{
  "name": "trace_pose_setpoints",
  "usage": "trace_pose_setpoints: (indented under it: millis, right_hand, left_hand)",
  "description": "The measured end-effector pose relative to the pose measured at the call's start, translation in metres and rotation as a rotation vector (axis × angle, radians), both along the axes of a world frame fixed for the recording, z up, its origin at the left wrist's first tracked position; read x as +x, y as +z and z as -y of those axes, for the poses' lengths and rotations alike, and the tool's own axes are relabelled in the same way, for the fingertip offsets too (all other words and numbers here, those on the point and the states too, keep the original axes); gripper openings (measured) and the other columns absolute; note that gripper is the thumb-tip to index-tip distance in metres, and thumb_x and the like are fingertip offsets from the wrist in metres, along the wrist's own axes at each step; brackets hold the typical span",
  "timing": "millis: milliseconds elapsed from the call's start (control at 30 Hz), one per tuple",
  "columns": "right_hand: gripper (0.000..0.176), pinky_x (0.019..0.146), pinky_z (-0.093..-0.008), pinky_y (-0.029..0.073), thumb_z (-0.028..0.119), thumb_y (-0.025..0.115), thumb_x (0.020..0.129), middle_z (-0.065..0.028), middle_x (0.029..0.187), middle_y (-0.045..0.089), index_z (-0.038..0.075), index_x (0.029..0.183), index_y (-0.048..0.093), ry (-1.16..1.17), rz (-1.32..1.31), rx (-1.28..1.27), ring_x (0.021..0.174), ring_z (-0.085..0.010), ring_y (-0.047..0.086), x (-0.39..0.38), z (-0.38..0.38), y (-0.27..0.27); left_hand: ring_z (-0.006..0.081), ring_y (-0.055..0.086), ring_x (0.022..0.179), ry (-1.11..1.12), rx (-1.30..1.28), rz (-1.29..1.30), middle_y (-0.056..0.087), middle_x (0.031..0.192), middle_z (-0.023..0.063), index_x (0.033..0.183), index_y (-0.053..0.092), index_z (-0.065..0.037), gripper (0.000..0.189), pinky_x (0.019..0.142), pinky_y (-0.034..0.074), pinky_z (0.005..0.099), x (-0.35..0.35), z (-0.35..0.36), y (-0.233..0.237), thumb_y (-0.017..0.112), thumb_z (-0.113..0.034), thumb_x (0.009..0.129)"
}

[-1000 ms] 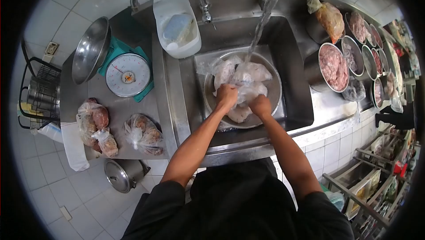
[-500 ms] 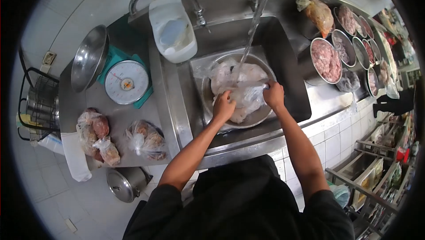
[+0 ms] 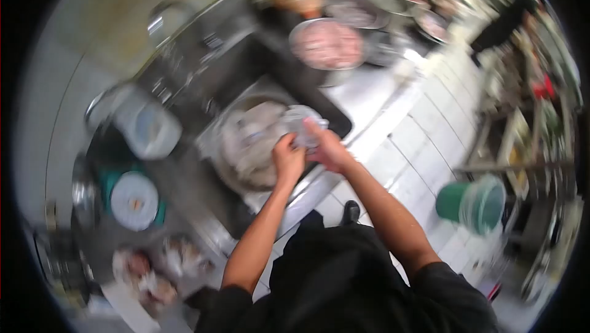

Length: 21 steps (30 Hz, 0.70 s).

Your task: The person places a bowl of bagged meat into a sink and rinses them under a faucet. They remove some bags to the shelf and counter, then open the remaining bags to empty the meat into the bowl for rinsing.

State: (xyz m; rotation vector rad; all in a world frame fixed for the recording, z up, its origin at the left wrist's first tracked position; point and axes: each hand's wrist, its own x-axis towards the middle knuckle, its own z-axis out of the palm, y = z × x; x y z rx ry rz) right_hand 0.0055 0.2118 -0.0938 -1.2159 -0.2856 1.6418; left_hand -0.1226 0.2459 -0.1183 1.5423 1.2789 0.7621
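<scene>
Both my hands are together at the right edge of a round metal bowl (image 3: pixel 222 170) in the sink. The bowl holds pale meat (image 3: pixel 261 127) with clear plastic around it. My left hand (image 3: pixel 289 158) is closed on the lower side of a crumpled clear plastic bag (image 3: pixel 301 123). My right hand (image 3: pixel 329 147) presses against the bag's right side, its fingers partly hidden and blurred. The whole view is smeared by motion.
Metal containers of minced meat (image 3: pixel 329 44) stand beyond the sink. A white jug (image 3: pixel 147 127), a scale (image 3: pixel 134 201) and bagged meat (image 3: pixel 144 281) are on the left. A green bucket (image 3: pixel 455 203) stands on the floor at right.
The view has turned, and the sink now appears further left. My hands have come together and moved with the plastic bag to the bowl's right edge. The green bucket has come into view.
</scene>
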Motion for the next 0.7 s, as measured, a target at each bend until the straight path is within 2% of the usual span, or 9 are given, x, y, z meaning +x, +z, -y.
trace_pose_setpoints:
  millis: [67, 167, 367, 433, 467, 500, 600, 633, 700]
  right_hand:
    - [0.038, 0.076, -0.0337, 0.049, 0.034, 0.062, 0.087, -0.0084, 0.092, 0.063, 0.000, 0.103, 0.059, -0.146, 0.250, 0.026, 0.084, -0.0194, 0.061, 0.029, 0.022, 0.005]
    - [0.025, 0.063, -0.0293, 0.048, 0.016, 0.066, 0.082, -0.0068, 0.083, 0.063, 0.000, 0.099, 0.058, -0.575, 0.598, 0.073, 0.073, -0.0134, 0.058, 0.073, 0.069, 0.014]
    - [0.018, 0.056, -0.0250, 0.047, 0.009, 0.065, 0.084, -0.0047, 0.078, 0.059, 0.007, 0.088, 0.048, -1.274, 0.636, 0.139, 0.064, -0.0106, 0.055, 0.232, 0.265, 0.028]
    - [0.022, 0.061, -0.0305, 0.045, 0.015, 0.066, 0.083, -0.0033, 0.077, 0.053, 0.005, 0.090, 0.048, -1.337, 1.114, -0.059, 0.067, -0.0125, 0.050, 0.298, 0.369, 0.011]
    - [0.025, 0.071, -0.0413, 0.044, 0.021, 0.064, 0.083, -0.0098, 0.079, 0.055, 0.002, 0.095, 0.052, -1.181, 1.826, -0.651, 0.074, -0.0222, 0.054, 0.347, 0.434, -0.019]
    - [0.026, 0.080, -0.0454, 0.040, 0.024, 0.063, 0.085, -0.0132, 0.080, 0.055, 0.000, 0.092, 0.056, -0.402, 2.480, -0.918, 0.076, -0.0290, 0.054, 0.389, 0.517, -0.032]
    - [0.046, 0.101, -0.0510, 0.033, 0.037, 0.049, 0.091, -0.0131, 0.127, 0.051, 0.007, 0.127, 0.049, -1.096, 1.241, -0.469, 0.119, -0.0313, 0.047, 0.446, 0.605, 0.049]
    - [0.057, 0.106, -0.0537, 0.028, 0.046, 0.048, 0.090, -0.0110, 0.140, 0.043, 0.011, 0.135, 0.044, -1.453, 0.445, -0.241, 0.129, -0.0326, 0.038, 0.469, 0.623, 0.057]
    - [0.066, 0.105, -0.0538, 0.028, 0.051, 0.053, 0.086, -0.0122, 0.141, 0.042, 0.012, 0.138, 0.040, -1.355, 0.531, -0.525, 0.134, -0.0325, 0.031, 0.520, 0.694, 0.018]
  left_hand:
    - [0.0138, 0.061, 0.085, -0.310, -0.224, 0.329, 0.066, 0.094, 0.0087, 0.114, 0.059, 0.006, 0.035, 0.077, 0.048, 0.0268, 0.028, 0.016, 0.029, 0.057, 0.002, 0.079]
    - [0.0188, 0.057, 0.104, -0.391, -0.545, 0.523, 0.056, 0.121, 0.0162, 0.129, 0.047, 0.007, 0.047, 0.091, 0.045, 0.0303, 0.068, 0.046, 0.069, 0.060, 0.000, 0.084]
    - [0.0164, 0.062, 0.085, -0.271, -0.362, 0.303, 0.065, 0.099, 0.0122, 0.114, 0.057, 0.004, 0.031, 0.076, 0.049, 0.0262, 0.073, 0.056, 0.068, 0.063, -0.007, 0.086]
    - [0.0137, 0.061, 0.077, -0.131, -0.285, 0.172, 0.065, 0.090, 0.0089, 0.108, 0.060, 0.003, 0.025, 0.069, 0.049, 0.0252, 0.052, 0.032, 0.050, 0.063, -0.007, 0.085]
    - [0.0124, 0.059, 0.073, -0.119, -0.245, 0.142, 0.064, 0.085, 0.0069, 0.105, 0.062, 0.002, 0.023, 0.066, 0.047, 0.0247, 0.041, 0.014, 0.042, 0.063, -0.008, 0.084]
    - [0.0110, 0.057, 0.069, -0.078, -0.196, 0.100, 0.063, 0.081, 0.0050, 0.101, 0.064, 0.000, 0.020, 0.063, 0.046, 0.0243, 0.025, -0.007, 0.032, 0.064, -0.008, 0.083]
    - [0.0086, 0.052, 0.059, 0.064, -0.061, 0.026, 0.060, 0.069, 0.0017, 0.083, 0.066, -0.001, 0.009, 0.054, 0.039, 0.0228, 0.001, -0.043, 0.050, 0.063, -0.007, 0.077]
    - [0.0081, 0.050, 0.056, 0.079, -0.043, -0.008, 0.059, 0.066, 0.0017, 0.081, 0.066, 0.000, 0.009, 0.051, 0.037, 0.0230, -0.016, -0.068, 0.042, 0.063, -0.006, 0.075]
    - [0.0083, 0.049, 0.050, 0.113, -0.049, -0.032, 0.057, 0.058, 0.0019, 0.076, 0.066, 0.001, 0.006, 0.048, 0.036, 0.0243, -0.033, -0.095, 0.045, 0.064, -0.004, 0.073]
